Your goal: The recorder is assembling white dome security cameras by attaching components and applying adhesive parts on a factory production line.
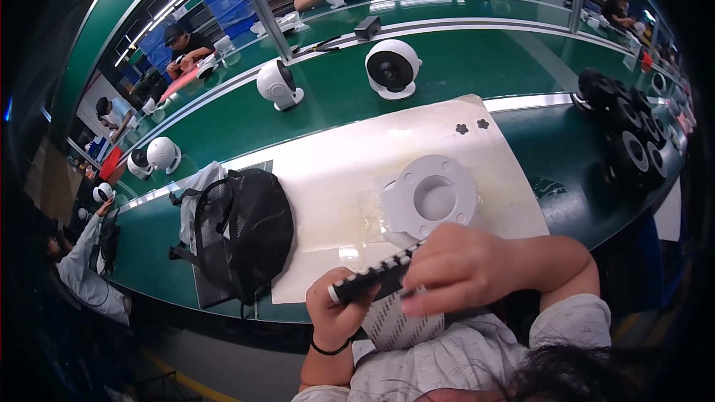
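My left hand (337, 311) is closed on a bent black sheet (372, 277) with white patches along its upper edge. From it hangs a light backing sheet (402, 324) printed with slanted marks. My right hand (462, 268) is over the sheet's right end, its fingers curled and slightly blurred; anything pinched between them is hidden. Just beyond my hands, a round white plastic base (462, 182) with a recessed centre lies on clear film. Two small black flower-shaped pieces (462, 129) rest on the white work sheet (335, 179) farther off.
A black mesh bag (257, 234) lies to the left. White round-headed fans (392, 71) stand beyond the work sheet on the green bench (328, 67). Black round parts (633, 149) are piled at right. Other people work across the bench and at far left.
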Motion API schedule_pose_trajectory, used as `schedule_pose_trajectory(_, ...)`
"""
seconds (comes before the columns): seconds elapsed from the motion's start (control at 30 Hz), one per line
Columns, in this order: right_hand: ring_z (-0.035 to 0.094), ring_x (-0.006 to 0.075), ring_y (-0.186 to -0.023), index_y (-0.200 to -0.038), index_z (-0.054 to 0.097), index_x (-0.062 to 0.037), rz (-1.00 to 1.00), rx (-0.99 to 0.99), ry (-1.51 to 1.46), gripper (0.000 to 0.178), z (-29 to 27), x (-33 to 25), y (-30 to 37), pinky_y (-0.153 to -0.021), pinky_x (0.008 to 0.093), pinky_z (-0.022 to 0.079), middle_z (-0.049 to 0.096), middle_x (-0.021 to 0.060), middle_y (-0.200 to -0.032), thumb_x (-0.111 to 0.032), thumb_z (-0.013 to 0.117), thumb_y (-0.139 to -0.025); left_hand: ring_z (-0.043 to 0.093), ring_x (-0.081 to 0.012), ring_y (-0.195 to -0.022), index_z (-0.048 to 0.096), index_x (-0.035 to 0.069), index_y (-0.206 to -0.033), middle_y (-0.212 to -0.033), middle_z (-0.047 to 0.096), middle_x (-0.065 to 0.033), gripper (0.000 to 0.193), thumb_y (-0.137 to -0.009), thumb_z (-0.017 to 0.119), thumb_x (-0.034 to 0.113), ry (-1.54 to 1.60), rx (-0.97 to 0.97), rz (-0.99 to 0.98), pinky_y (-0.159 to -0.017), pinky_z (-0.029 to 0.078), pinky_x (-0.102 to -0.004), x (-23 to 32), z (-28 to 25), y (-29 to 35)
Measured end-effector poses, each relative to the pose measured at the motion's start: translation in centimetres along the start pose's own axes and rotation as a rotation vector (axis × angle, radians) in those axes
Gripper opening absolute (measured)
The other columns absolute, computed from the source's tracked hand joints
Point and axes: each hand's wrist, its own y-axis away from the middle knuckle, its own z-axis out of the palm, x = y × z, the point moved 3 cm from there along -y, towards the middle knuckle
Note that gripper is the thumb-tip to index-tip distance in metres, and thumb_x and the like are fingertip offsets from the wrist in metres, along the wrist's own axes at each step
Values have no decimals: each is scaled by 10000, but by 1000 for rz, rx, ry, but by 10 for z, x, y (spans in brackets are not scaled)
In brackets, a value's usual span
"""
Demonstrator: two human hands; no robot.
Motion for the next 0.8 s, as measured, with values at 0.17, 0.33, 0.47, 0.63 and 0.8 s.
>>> schedule_pose_trajectory(0.17, 532, 195, -720, -1202, 479, -91, 228, 259, 63, 537, -11, 19, 11, -623, 296, 433, 528, 78, -946, 80, 576, -702, 523, -156, -560, 587, -22, -713, -634, 565, -70, 120, -633, 657, -77, 62, -188, 8, -510, 381, -250, -3, -3, -1)
schedule_pose_trajectory(0.33, 489, 108, -781, -1326, 313, -164, 686, 368, -18, 644, -42, 61, 31, -660, 242, 398, 487, 44, -1004, 75, 459, -746, 574, -186, -720, 614, -2, -780, -918, 582, -145, 216, -597, 717, -56, -102, -405, 152, -648, 449, -270, -2, 10, -6)
schedule_pose_trajectory(0.47, 498, 117, -776, -1331, 306, -169, 794, 288, -27, 640, -45, 59, 27, -669, 261, 417, 506, 50, -1017, 72, 458, -758, 605, -228, -860, 601, 13, -850, -1212, 453, -196, 279, -610, 723, -61, -37, -372, 92, -721, 490, -304, -17, 19, -7)
schedule_pose_trajectory(0.63, 565, 230, -778, -1298, 397, -159, 618, 128, 384, 610, -42, 43, 18, -706, 349, 468, 585, 120, -970, 72, 514, -746, 614, -244, -920, 612, 1, -922, -1315, 380, -228, 322, -618, 703, -55, -28, -434, 133, -755, 497, -314, -26, 29, -11)
schedule_pose_trajectory(0.8, 564, 266, -791, -1292, 411, -149, 551, -50, 498, 607, -36, 29, 10, -716, 360, 452, 598, 101, -966, 42, 555, -734, 639, -247, -882, 602, 1, -865, -1363, 297, -275, 270, -619, 674, -86, -89, -511, 81, -755, 501, -297, -29, 26, -9)
